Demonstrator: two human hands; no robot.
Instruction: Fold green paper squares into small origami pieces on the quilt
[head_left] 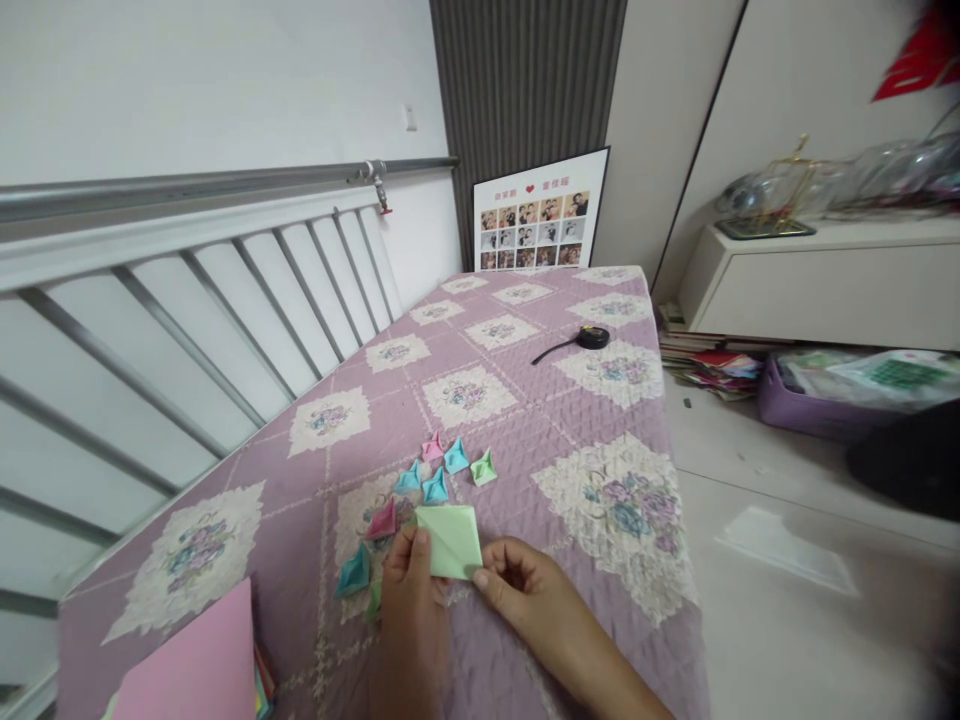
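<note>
A light green folded paper square (453, 541) with diagonal creases is held up over the table. My left hand (414, 580) pinches its left edge, thumb on the front. At its lower right corner, my right hand (517, 580) grips the paper between thumb and curled fingers. Just beyond lie several small folded paper pieces, among them a pink one (433, 447), a blue one (455, 456) and a green one (484, 467). Nearer my left hand are a darker pink piece (381, 519) and a teal piece (354, 572). Another green piece (373, 600) is partly hidden by my left hand.
A stack of coloured paper (191, 660), pink on top, lies at the near left of the cloth-covered table (517, 390). Farther off sits a black tape measure (592, 337) with a strap. A radiator (247, 330) runs along the left; a purple basket (810, 410) stands right on the floor.
</note>
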